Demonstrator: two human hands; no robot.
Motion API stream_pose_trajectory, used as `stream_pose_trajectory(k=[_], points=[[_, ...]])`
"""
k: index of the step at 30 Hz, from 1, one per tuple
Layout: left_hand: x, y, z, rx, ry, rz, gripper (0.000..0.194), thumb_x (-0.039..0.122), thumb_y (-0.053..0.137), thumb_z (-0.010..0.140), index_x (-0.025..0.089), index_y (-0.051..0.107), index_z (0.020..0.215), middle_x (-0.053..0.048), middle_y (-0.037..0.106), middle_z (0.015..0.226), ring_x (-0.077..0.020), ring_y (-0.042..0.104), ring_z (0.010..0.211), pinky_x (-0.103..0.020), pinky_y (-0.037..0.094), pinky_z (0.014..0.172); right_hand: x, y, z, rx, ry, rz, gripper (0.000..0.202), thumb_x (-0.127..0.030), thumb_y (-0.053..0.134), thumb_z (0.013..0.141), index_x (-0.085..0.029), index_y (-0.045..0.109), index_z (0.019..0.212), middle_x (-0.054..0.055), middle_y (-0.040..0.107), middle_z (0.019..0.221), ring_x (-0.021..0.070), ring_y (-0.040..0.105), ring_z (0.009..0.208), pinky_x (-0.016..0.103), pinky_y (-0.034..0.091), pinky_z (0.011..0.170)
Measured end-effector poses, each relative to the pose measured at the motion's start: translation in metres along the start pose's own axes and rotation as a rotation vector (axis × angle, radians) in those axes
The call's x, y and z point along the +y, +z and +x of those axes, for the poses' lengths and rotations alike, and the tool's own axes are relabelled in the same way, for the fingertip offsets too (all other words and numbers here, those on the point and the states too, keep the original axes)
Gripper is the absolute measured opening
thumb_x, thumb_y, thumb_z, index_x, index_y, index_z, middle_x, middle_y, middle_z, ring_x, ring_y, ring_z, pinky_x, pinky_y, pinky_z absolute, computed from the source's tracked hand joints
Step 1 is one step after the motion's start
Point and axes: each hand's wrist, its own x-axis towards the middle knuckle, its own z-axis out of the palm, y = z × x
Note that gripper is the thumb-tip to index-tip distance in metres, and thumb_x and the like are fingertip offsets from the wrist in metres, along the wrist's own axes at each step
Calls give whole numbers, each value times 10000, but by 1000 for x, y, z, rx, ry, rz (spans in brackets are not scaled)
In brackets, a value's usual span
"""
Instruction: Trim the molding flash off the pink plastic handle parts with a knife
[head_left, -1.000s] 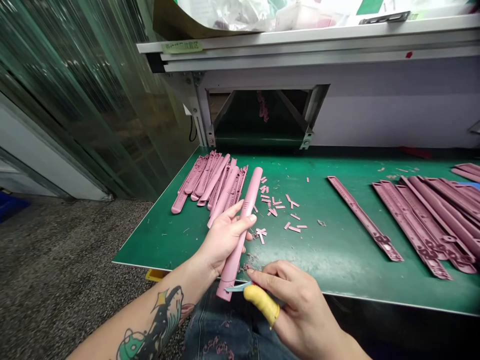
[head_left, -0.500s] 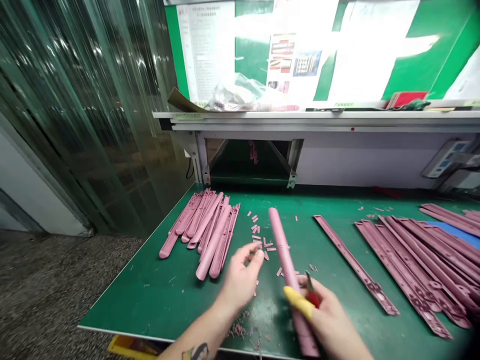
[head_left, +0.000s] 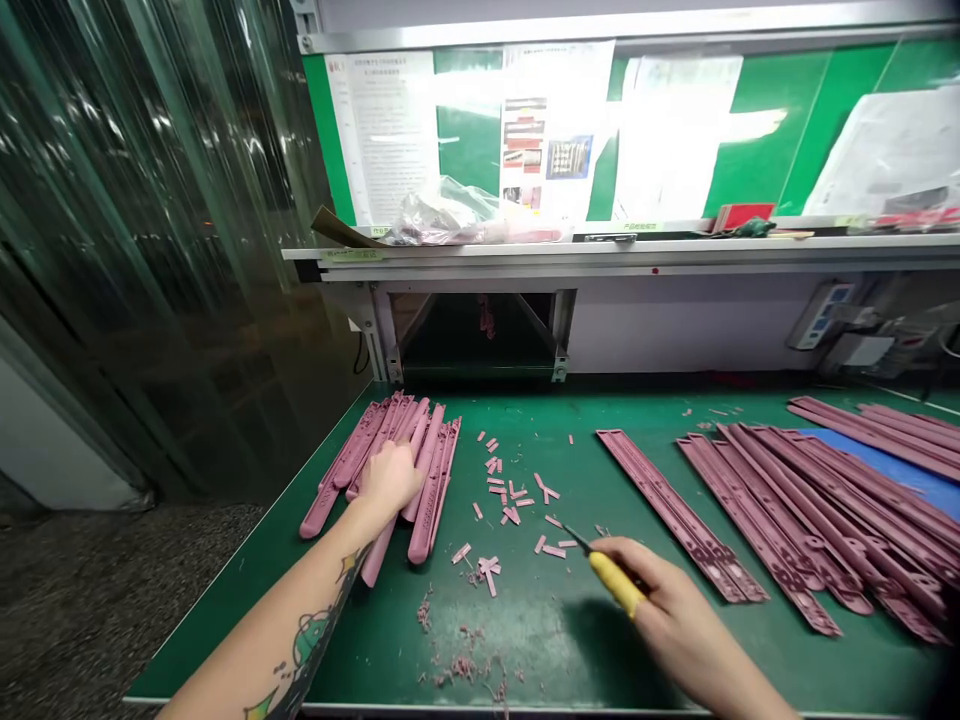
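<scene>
Green is seen across the worktable (head_left: 375, 660), behind which a glossy board (head_left: 757, 175) is hung with printed sheets (head_left: 382, 130). Along the board's foot a metal-edged shelf (head_left: 465, 264) is set, with a crumpled clear bag (head_left: 442, 212) laid on it. At the right, long pink strips (head_left: 796, 530) are heaped near and partly over a blue sheet (head_left: 937, 487); toward the middle, a pair of strips (head_left: 679, 512) is laid side by side. At the left, a pink pile (head_left: 430, 500) is gathered near the table's edge. Over this pile the left hand (head_left: 390, 480) is placed, its fingers curled down; whether a piece is gripped cannot be told. By the right hand (head_left: 660, 590), a narrow dark blade (head_left: 576, 540) is clasped above the table, and one digit is wrapped in a yellow cover (head_left: 616, 585). Between pile and pair, small pink offcuts (head_left: 554, 551) are scattered; near the front edge, fine shavings (head_left: 461, 668) are strewn.
</scene>
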Motion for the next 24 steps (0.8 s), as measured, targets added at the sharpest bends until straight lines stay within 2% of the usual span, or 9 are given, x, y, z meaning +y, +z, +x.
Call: stream_pose_trajectory(k=[2,4,7,9,10,12,14,18,24], points=[[2,-8,-11,32,10,-104,335,320,561,880,160,547,1174,-97,569,1191,-225,592,991,-438,507,818,-17,10,1,-61,-23,81,198,-232,444,884,-227,623,968,47,666,923,198,631,840,300,503,741],[5,-16,-30,26,36,-260,390,344,536,889,173,491,1237,-73,610,1066,-189,620,855,-379,526,733,-28,16,0,-98,-17,149,196,-221,451,897,-233,628,982,36,658,930,185,624,836,293,496,742],[11,-18,-77,-100,89,-527,601,440,567,834,214,342,1344,31,584,727,-114,559,535,-246,478,510,-37,22,-3,-57,-5,229,214,-222,492,902,-244,621,1070,35,658,960,176,618,844,286,495,745],[16,-12,-114,-214,84,-670,663,468,634,758,226,364,1313,61,538,651,-77,463,405,-197,385,384,-42,27,-4,23,-47,241,233,-214,529,890,-245,623,1101,41,657,953,172,613,820,284,496,729],[19,-9,-131,-284,41,-796,617,449,632,756,222,395,1278,50,549,669,-66,439,380,-180,347,345,-44,30,-4,69,-88,235,234,-206,546,882,-242,632,1097,45,654,943,169,609,805,283,495,721],[24,-3,-161,-435,-156,-1107,453,378,598,786,211,464,1186,5,606,726,-64,457,368,-163,334,312,-48,34,-2,153,-183,202,225,-198,578,868,-228,652,1078,53,646,917,165,602,784,283,493,705],[29,2,-180,-552,-329,-1288,310,331,544,833,191,508,1108,-32,645,750,-68,486,356,-151,339,295,-52,38,1,218,-247,145,220,-209,603,860,-213,663,1072,59,641,887,163,596,764,285,490,687],[32,5,-191,-666,-414,-1374,288,293,535,870,164,519,1127,-57,669,746,-61,529,347,-118,326,303,-54,40,4,282,-275,6,226,-229,619,860,-206,670,1079,63,639,864,166,583,745,294,477,663],[25,7,-191,-702,-410,-1397,383,294,651,807,144,564,1148,-49,662,743,-48,514,371,-113,351,308,-51,37,-2,312,-275,-53,225,-227,611,866,-206,672,1082,68,639,869,171,583,765,301,468,670]])
